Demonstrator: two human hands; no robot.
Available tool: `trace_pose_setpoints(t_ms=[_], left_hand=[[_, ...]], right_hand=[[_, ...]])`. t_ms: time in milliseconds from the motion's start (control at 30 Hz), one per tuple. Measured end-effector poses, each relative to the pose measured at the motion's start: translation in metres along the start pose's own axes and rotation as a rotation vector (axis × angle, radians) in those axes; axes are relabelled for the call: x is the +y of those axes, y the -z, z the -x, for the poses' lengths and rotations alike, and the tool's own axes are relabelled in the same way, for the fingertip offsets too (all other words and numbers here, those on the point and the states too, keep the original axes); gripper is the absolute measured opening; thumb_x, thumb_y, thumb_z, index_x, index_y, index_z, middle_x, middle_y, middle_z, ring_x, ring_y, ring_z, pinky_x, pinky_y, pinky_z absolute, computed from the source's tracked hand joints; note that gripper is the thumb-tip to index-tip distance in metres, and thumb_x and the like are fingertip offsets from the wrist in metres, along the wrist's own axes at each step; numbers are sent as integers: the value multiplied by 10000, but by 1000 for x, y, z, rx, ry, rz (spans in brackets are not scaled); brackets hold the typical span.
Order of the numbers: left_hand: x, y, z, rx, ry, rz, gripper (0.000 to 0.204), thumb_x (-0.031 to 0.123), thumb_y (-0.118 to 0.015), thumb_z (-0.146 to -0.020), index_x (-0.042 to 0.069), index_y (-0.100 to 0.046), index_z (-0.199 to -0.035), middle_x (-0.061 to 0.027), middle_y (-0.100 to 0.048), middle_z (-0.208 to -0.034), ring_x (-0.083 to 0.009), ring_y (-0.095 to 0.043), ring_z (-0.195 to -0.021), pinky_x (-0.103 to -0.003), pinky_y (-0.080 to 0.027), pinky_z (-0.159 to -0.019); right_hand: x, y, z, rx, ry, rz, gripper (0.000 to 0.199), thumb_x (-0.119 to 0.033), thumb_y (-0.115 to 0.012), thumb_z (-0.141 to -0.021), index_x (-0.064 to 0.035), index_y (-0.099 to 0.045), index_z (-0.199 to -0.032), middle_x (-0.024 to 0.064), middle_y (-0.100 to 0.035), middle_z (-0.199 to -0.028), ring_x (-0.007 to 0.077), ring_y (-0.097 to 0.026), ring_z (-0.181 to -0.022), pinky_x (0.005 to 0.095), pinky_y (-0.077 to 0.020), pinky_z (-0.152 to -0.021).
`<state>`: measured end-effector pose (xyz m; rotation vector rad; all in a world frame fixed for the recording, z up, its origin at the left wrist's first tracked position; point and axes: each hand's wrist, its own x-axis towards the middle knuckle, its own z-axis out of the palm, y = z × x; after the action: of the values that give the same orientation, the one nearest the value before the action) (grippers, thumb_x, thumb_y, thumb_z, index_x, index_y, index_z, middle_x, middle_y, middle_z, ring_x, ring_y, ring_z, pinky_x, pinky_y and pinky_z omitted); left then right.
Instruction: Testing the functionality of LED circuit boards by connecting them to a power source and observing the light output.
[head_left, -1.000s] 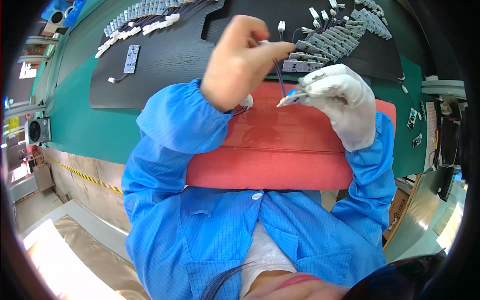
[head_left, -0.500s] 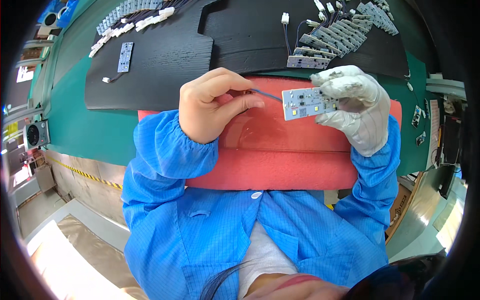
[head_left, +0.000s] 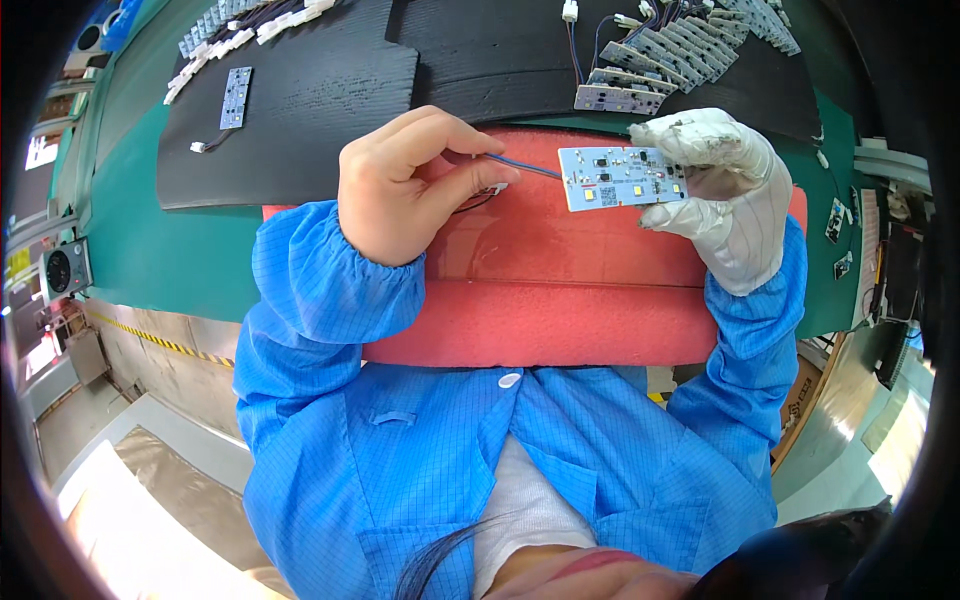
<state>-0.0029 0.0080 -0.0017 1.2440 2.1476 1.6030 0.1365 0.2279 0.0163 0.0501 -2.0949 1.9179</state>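
My right hand (head_left: 725,190), in a stained white glove, grips the right end of a white circuit board (head_left: 605,180) between thumb and fingers. Small dark parts and yellowish squares dot the board's face. From its left edge a thin blue and dark cable (head_left: 525,165) runs to my bare left hand (head_left: 405,185), which pinches it between thumb and forefinger. A small white connector (head_left: 497,188) shows just below those fingertips, with a dark wire looping under it. Both hands are above a red foam pad (head_left: 570,325).
Behind the pad lies a black sheet (head_left: 310,120) on the green table (head_left: 140,260). A single board with a cable (head_left: 236,98) rests on its left part. Rows of overlapping boards (head_left: 650,65) lie back right, others (head_left: 225,35) back left. A grey device (head_left: 65,270) stands far left.
The board in my right hand has turned slightly and now shows more of its face. My left hand has shifted a little left, and the white connector has come into sight below its fingers.
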Motion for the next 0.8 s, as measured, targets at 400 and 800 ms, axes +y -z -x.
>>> trace_pose_setpoints(t_ms=[400,800], left_hand=[[4,4,-1,-55,-125,-230,169,88,-772,-678,50,-645,-782,-76,-603,-733,-222,-598,-623,-289,-483,-550],[-1,2,-2,-21,-354,-322,176,98,-773,-691,34,-663,-812,-89,-594,-709,-230,-589,-614,-297,-484,-528]], right_hand=[[-15,-2,-3,68,-63,254,283,-23,-667,-748,43,-599,-1014,145,-651,-884,188,-654,-675,271,-547,-587],[-2,-4,-10,154,-503,156,357,-331,-572,-868,-11,-618,-1021,72,-596,-601,71,-534,-394,175,-429,-360]])
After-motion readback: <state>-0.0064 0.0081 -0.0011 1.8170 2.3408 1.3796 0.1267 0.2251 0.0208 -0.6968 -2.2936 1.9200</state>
